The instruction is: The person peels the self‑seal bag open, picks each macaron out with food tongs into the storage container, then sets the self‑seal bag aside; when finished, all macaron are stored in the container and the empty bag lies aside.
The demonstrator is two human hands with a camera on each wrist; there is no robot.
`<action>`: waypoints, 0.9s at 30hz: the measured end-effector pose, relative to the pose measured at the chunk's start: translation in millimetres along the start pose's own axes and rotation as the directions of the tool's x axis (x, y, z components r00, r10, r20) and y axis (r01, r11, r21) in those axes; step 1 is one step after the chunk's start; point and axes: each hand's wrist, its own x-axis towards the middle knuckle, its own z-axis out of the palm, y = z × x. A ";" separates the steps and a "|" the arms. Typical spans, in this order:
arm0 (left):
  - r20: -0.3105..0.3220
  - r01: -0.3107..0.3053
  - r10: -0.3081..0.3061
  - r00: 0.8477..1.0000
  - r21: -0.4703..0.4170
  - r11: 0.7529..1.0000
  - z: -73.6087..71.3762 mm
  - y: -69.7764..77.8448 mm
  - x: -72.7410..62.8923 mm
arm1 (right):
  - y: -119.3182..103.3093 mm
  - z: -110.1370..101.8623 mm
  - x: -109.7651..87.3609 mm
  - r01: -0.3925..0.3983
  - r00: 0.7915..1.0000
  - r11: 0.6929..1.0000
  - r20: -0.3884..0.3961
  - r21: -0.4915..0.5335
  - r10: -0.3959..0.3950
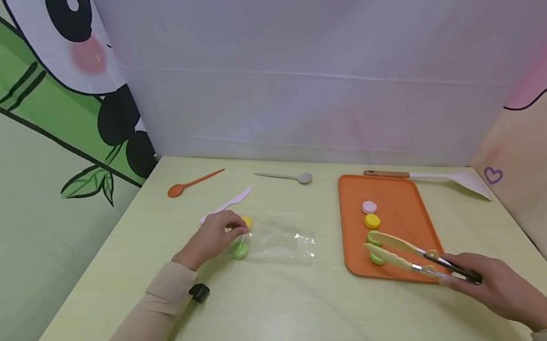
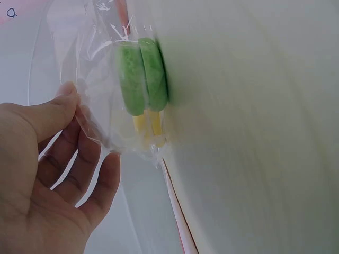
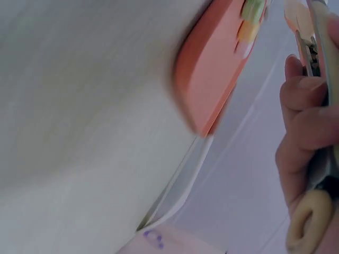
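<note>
Across the pale table (image 1: 267, 316) I see the left hand (image 1: 210, 235) pinching a clear bag (image 1: 285, 244), green and yellow macarons (image 1: 240, 251) inside; the right hand (image 1: 500, 286) grips tongs (image 1: 399, 243), tips parted, near two green macarons (image 1: 377, 260) on the orange tray (image 1: 402, 199)

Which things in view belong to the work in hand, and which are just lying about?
In use:
Tongs in the right hand
Clear bag pinched by the left hand
Green and yellow discs inside it
Orange tray with more discs

Apparently just lying about:
Orange spoon
Grey spoon
Pale purple knife
Spatula
</note>
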 end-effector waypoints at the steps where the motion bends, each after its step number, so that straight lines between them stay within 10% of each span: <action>1: 0.000 0.000 0.000 1.000 -0.002 1.000 0.0 -0.3 -0.1 | -4.8 2.8 7.3 0.019 1.000 1.000 0.004 0.015 -0.019; 14: -0.004 -0.012 0.012 1.000 -0.010 1.000 2.7 -4.5 0.7 | -75.8 50.7 112.8 0.104 0.976 0.994 0.190 0.041 -0.110; 27: -0.029 -0.078 0.078 0.997 -0.004 0.997 0.2 -0.9 -0.3 | -116.1 83.3 164.7 0.089 0.946 0.991 0.302 0.103 -0.117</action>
